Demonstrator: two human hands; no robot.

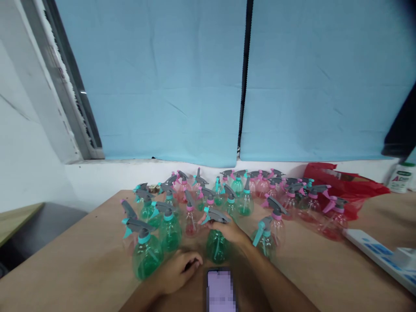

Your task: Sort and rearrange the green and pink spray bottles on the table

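My right hand [227, 230] is closed over the grey spray head of a green spray bottle [216, 247] standing upright near the table's front. My left hand [177, 272] rests on the wooden table [81, 268] beside that bottle's base, fingers curled loosely, with nothing visible in them. Another green spray bottle [146, 255] stands just left of my left hand. Behind them stand several green and pink spray bottles [234, 195] with grey trigger heads.
A phone [221, 291] with a lit screen lies at the front edge between my forearms. A red plastic bag [344, 182] sits at the back right beside a white jar [401, 177]. A white power strip [380, 255] lies at right. Blue blinds cover the windows.
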